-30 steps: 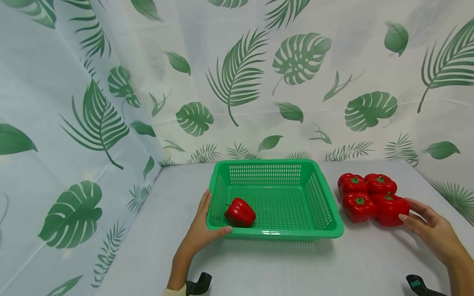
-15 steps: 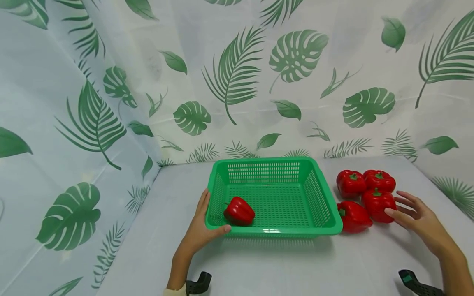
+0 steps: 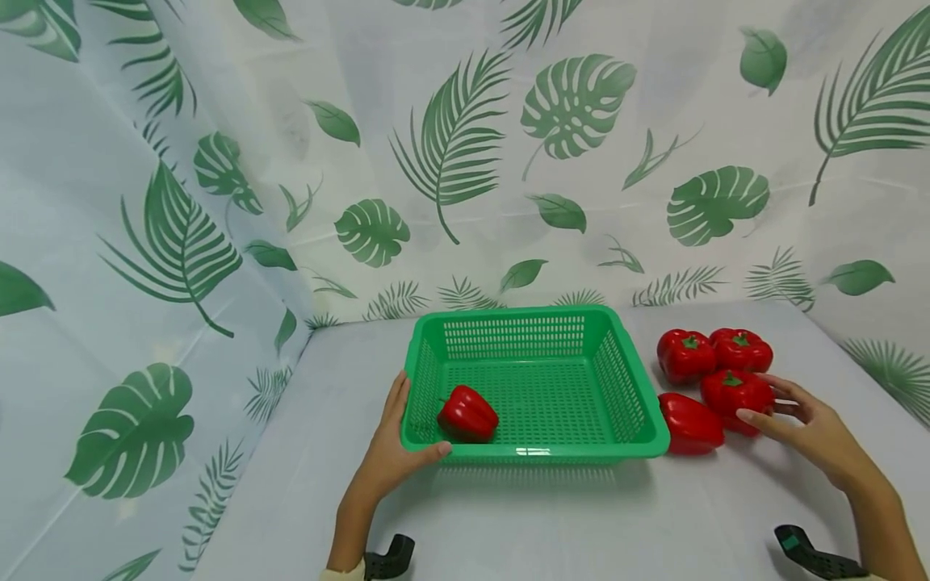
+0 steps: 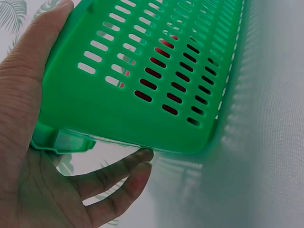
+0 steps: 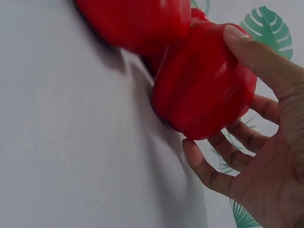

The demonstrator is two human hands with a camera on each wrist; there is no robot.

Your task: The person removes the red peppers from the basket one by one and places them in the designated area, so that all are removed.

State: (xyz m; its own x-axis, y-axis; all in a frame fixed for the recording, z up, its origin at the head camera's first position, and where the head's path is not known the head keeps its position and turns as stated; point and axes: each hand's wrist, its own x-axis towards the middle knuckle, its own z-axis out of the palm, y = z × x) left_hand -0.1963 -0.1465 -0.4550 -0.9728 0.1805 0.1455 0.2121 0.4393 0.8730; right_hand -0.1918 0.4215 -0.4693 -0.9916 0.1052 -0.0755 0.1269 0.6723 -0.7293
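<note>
A green basket (image 3: 534, 452) with slotted walls stands in the middle of the head view. One red bell pepper (image 3: 468, 414) lies on its side inside, near the front left corner. My left hand (image 3: 391, 452) grips that corner, thumb on the front rim and fingers along the left side. To the right of the basket, my right hand (image 3: 814, 428) holds a red bell pepper (image 5: 206, 80) between thumb and curled fingers, stem up. A tipped bell pepper (image 3: 690, 425) lies between it and the basket. Whether the held pepper touches the table is unclear.
Behind the held pepper, two more bell peppers, a left one (image 3: 685, 356) and a right one (image 3: 741, 349), stand upright. A white tabletop (image 3: 552, 524) carries everything. Leaf-printed sheeting (image 3: 465, 202) rises along the back and left side.
My right hand has moved left with its bell pepper. The neighbouring front pepper has tipped onto its side and shifted toward the basket. My left hand keeps its hold on the basket.
</note>
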